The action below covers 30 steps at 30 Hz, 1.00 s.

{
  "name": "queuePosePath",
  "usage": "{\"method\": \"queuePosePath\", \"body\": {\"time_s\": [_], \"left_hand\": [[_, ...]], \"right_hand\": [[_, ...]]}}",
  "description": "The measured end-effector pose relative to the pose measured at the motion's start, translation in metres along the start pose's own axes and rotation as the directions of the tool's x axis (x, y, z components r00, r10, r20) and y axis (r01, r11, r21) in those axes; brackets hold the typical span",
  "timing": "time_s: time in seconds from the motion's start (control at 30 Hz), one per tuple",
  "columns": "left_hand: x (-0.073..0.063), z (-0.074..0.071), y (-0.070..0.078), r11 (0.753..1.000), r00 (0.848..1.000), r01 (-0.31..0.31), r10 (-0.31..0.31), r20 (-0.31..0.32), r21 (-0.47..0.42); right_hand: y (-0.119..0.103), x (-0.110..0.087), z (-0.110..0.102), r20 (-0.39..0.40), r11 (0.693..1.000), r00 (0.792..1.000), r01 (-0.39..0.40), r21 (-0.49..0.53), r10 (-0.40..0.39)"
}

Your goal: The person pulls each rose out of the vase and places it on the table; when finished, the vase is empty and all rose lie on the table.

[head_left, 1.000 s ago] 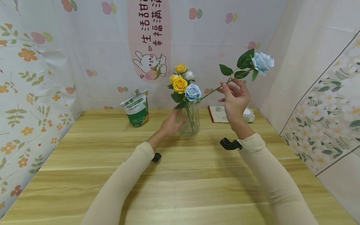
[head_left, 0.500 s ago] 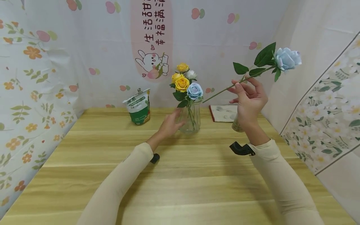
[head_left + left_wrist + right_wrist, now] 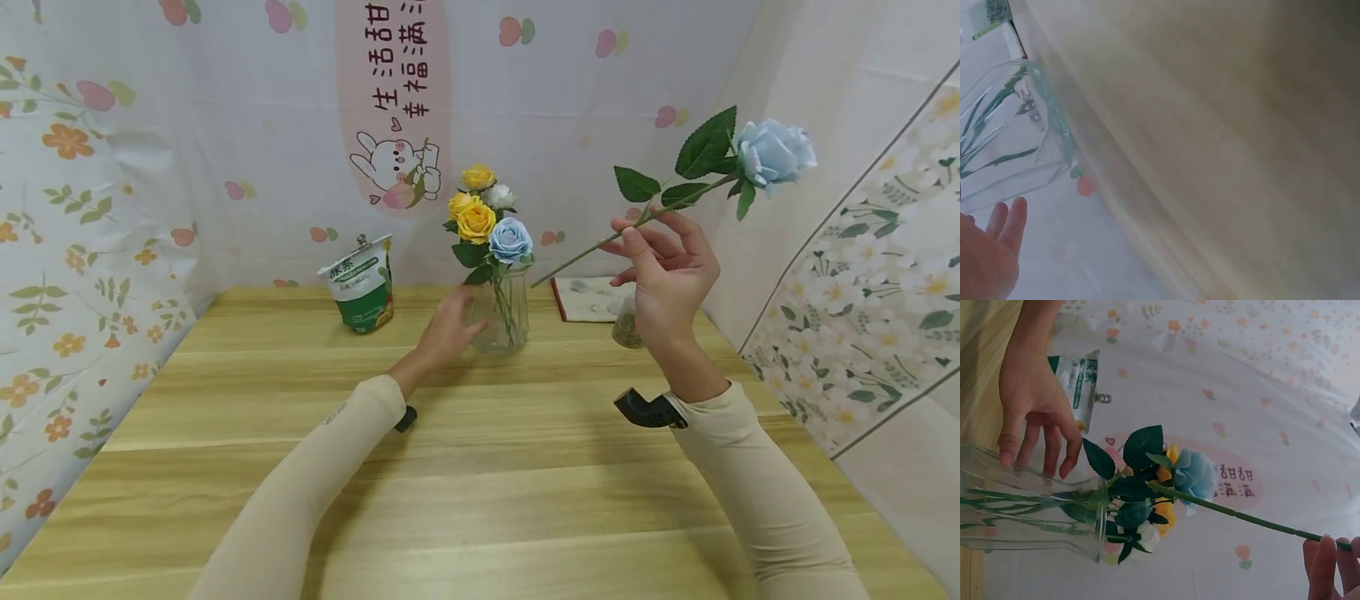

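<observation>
In the head view, a clear glass vase stands upright on the table. Yellow roses, a white rose and a blue rose stand in it. My left hand is at the vase's left side with loosely bent, spread fingers. Whether they touch the glass I cannot tell. Up to the right, my right hand pinches the green stem of a second light blue rose. Its bloom points right, and the stem's lower end hangs close to the vase mouth, which the right wrist view also shows.
Left of the vase stands a green and white pouch with a metal clip on top. A red-edged pale cloth or booklet and a small jar are behind my right hand. Patterned curtains border the wooden table.
My right hand has moved to the right with the blue rose, taking its stem end away from the bouquet to just right of the vase. My left hand has stayed beside the vase.
</observation>
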State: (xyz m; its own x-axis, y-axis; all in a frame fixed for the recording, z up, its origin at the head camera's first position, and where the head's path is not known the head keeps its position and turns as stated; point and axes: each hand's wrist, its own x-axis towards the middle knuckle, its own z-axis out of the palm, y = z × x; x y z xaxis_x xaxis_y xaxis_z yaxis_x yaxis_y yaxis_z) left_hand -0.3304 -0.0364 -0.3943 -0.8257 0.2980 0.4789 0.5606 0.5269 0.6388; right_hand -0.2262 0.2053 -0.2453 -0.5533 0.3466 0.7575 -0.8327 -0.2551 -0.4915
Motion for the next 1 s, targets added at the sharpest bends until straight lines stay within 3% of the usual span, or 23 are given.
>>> {"method": "queuePosePath", "body": {"time_s": [0.3,1.0], "left_hand": [[0.002,0.003,-0.003,0.998,0.998,0.055,-0.055,0.017,-0.019],[0.0,0.003,-0.003,1.0,0.998,0.011,-0.01,0.056,-0.02]], "right_hand": [[-0.005,-0.005,-0.007,0.021,0.999,1.0,-0.007,-0.042,0.008],[-0.024,-0.022,-0.026,0.118,0.983,0.991,-0.036,-0.181,0.058]]}}
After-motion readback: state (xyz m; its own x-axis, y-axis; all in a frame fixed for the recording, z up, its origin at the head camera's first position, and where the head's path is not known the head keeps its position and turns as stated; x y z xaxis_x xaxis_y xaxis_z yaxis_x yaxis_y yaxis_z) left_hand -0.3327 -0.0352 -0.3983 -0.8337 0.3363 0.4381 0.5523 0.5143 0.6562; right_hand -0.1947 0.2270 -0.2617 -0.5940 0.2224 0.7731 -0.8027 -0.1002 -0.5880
